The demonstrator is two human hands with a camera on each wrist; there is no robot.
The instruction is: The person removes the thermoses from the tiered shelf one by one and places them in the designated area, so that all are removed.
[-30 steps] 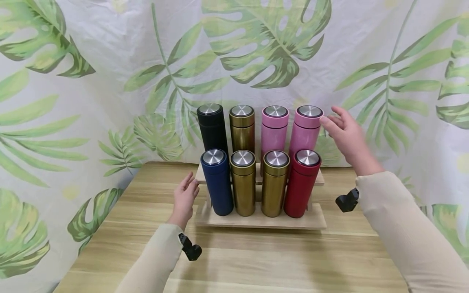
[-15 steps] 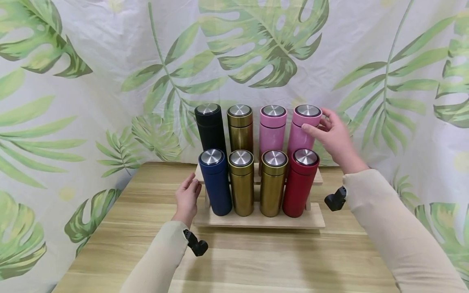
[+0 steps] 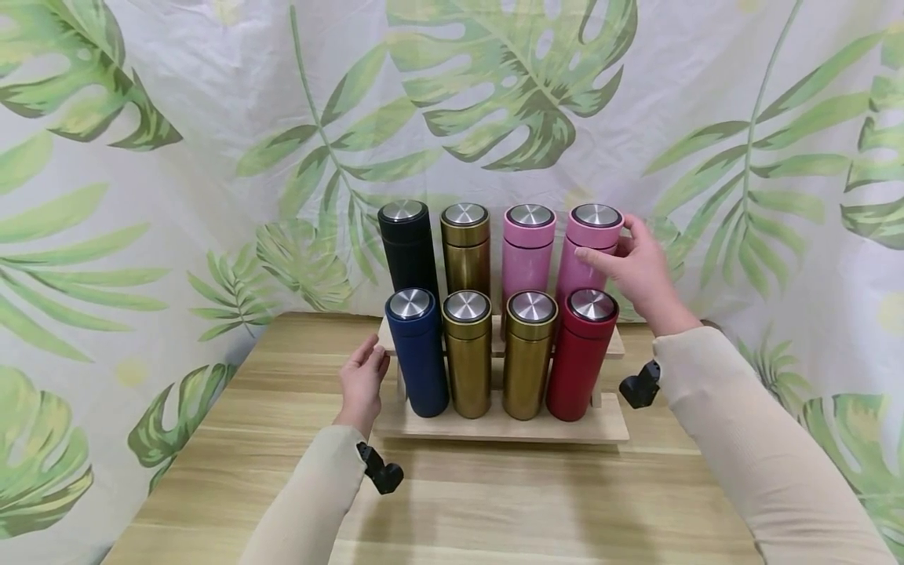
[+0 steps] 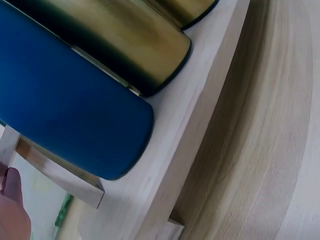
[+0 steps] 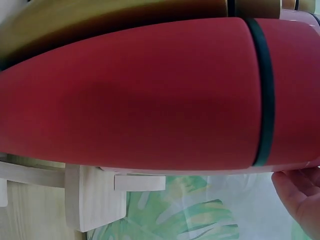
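My right hand (image 3: pixel 644 271) grips the right-hand pink thermos bottle (image 3: pixel 579 263) near its top, thumb across the front and fingers round the far right side. That bottle stands at the right end of the upper shelf of a two-tier wooden rack (image 3: pixel 504 428). My left hand (image 3: pixel 362 384) holds the left end of the upper shelf, beside the blue thermos bottle (image 3: pixel 421 369); in the left wrist view only part of the hand (image 4: pixel 14 210) shows. In the right wrist view the red thermos bottle (image 5: pixel 150 95) hides most of the pink one, and fingers (image 5: pixel 295 192) show at the edge.
On the upper shelf also stand a black bottle (image 3: pixel 407 255), a gold bottle (image 3: pixel 466 259) and another pink bottle (image 3: pixel 527 263). Two gold bottles (image 3: pixel 468 369) stand on the lower shelf between the blue and red ones. A leaf-print cloth (image 3: pixel 282 102) hangs behind the wooden table (image 3: pixel 459 502).
My right hand has moved left and closed round the right-hand pink thermos bottle. The left hand has shifted slightly right onto the shelf's end. The bottles stay in place.
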